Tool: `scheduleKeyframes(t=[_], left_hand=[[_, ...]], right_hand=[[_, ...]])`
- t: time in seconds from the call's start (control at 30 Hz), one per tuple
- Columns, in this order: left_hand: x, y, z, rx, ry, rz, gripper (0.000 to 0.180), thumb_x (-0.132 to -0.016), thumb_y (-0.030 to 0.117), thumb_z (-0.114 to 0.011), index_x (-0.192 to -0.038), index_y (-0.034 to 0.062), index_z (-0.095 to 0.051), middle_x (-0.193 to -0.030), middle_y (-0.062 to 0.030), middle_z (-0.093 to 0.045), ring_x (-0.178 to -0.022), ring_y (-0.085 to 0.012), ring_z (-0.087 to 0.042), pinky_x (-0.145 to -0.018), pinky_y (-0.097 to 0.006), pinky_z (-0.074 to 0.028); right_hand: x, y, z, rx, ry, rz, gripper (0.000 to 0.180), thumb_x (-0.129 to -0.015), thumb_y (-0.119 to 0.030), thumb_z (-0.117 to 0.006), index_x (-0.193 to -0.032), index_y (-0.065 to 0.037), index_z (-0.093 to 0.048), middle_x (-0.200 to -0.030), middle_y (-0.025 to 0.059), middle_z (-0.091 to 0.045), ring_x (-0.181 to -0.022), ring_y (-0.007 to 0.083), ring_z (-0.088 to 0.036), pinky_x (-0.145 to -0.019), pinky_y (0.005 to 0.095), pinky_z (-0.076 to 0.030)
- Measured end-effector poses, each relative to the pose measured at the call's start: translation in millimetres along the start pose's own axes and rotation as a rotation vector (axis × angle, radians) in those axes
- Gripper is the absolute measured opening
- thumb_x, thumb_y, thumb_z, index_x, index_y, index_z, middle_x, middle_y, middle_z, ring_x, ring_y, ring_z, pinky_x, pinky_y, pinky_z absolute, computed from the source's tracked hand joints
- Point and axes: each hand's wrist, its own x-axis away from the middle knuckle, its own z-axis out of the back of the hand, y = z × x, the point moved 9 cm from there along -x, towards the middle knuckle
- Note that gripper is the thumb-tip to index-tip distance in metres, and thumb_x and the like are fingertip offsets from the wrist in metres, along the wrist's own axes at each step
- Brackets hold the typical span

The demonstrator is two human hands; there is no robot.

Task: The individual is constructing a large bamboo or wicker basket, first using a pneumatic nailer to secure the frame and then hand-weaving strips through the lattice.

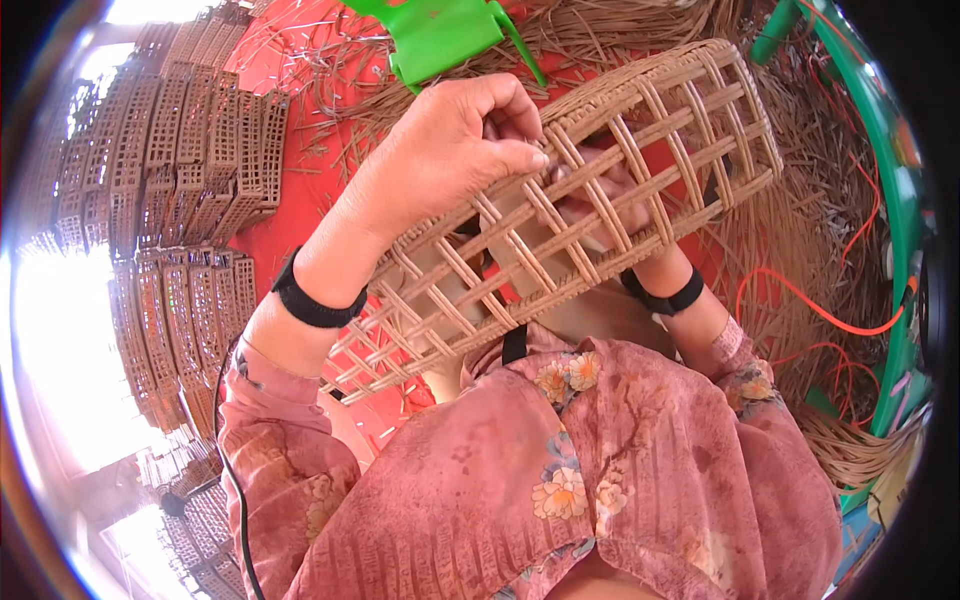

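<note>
Two hands work on one open-weave basket [560, 210], which lies tilted across the lap of the person, over a red floor [290, 200]. Sunlight falls very strongly on the left side, so that part is washed out. Loose thin cane strips [800, 230] cover the floor at the top and at the right, mixed with some orange cords [800, 300]. At the left stand many stacks of finished lattice baskets [180, 180], pale brown with square holes. A green plastic piece [440, 35] lies at the top, and a green curved rim [890, 170] runs down the right edge.

The basket is long and tube-shaped, made of flat light-tan strips crossing in diamond pattern, with a tighter woven band at the far end. The left hand [450, 150] rests on top of it, fingers [515, 155] bent and closed on a strip of the weave. The right hand [600, 195] is inside the basket, seen through the lattice; I cannot tell how far its fingers are open. Both wrists carry a black band [310, 305]. The sleeves [560, 470] are pink cloth with flower print.
</note>
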Motion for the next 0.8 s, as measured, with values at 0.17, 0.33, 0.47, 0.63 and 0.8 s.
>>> scheduleKeyframes(t=[0.17,0.33,0.47,0.63,0.8], left_hand=[[-14.1,-3.3,56.3,-0.242,0.205,-0.092,0.022,-0.08,0.013,-0.075,-0.094,-0.0005,-0.064,-0.079,-0.0006,-0.063,-0.069,-0.0059,-0.057,-0.064,-0.024,-0.048],[-6.4,-8.2,113.1,-0.527,0.381,-0.061,0.05,-0.084,0.033,-0.071,-0.115,-0.0046,-0.058,-0.101,-0.0158,-0.064,-0.09,-0.0217,-0.064,-0.082,-0.035,-0.05],[40.9,-35.3,106.1,-0.629,0.364,-0.127,0.091,-0.074,0.06,-0.07,-0.137,0.0013,-0.041,-0.135,-0.0252,-0.045,-0.128,-0.0381,-0.043,-0.105,-0.044,-0.037],[37.5,-84.1,148.5,-1.045,0.596,-0.023,0.09,-0.069,0.042,-0.078,-0.143,0.0103,-0.037,-0.148,-0.013,-0.037,-0.139,-0.0314,-0.032,-0.114,-0.051,-0.024],[4.5,-118.1,196.1,-0.928,0.554,0.016,0.085,-0.068,0.029,-0.076,-0.143,0.015,-0.038,-0.147,-0.0099,-0.038,-0.137,-0.0306,-0.034,-0.115,-0.05,-0.024]], right_hand=[[-56.9,6.4,-6.8,0.402,-0.025,0.227,0.04,-0.098,-0.029,-0.043,-0.131,-0.014,-0.059,-0.13,0.0046,-0.059,-0.123,0.0209,-0.052,-0.105,0.0385,-0.04],[-108.8,39.4,-41.6,1.781,-0.003,0.73,0.046,-0.095,-0.035,-0.049,-0.136,-0.016,-0.052,-0.135,0.0025,-0.057,-0.126,0.0203,-0.051,-0.106,0.0379,-0.04],[-156.3,76.1,-59.6,1.967,0.11,0.918,0.049,-0.092,-0.037,-0.054,-0.132,-0.009,-0.052,-0.132,0.0091,-0.056,-0.118,0.0241,-0.055,-0.098,0.038,-0.047],[-193.7,154.7,-35.6,0.343,-0.086,-0.113,0.025,-0.095,-0.025,-0.052,-0.101,-0.003,-0.063,-0.087,0.0098,-0.062,-0.08,0.0207,-0.061,-0.07,0.0369,-0.049],[-20.7,146.4,8.3,0.514,-0.302,-0.64,0.03,-0.095,-0.021,-0.048,-0.076,0.0,-0.056,-0.066,0.0145,-0.059,-0.062,0.0305,-0.061,-0.057,0.041,-0.046]])
